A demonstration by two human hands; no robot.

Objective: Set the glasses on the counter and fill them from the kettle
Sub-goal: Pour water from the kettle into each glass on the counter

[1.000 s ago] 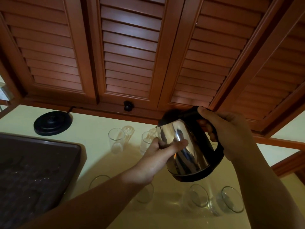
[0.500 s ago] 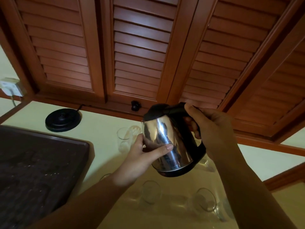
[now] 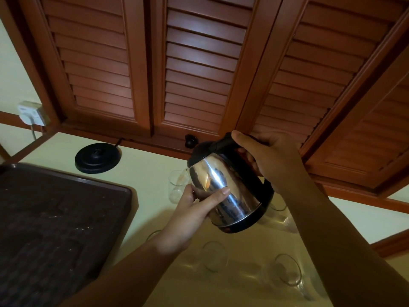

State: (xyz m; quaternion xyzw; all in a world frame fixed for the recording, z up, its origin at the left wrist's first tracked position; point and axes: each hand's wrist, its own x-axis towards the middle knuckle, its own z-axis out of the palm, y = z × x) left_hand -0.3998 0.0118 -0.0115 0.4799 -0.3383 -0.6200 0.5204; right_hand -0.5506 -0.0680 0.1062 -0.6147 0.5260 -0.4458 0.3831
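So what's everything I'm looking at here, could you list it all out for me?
kettle: one, shiny steel with black lid, handle and foot, held tilted above the counter
glasses: at least four clear ones on the counter; one at the spout, others nearer the camera or partly hidden
kettle base: one, black, at the back of the counter
tray: one, dark brown, at left
counter: pale yellow
cupboard doors: reddish-brown louvred wood, behind
knob: one, black, on the cupboard
wall socket: one, white, far left
left hand: on the kettle's steel body
right hand: grips the handle
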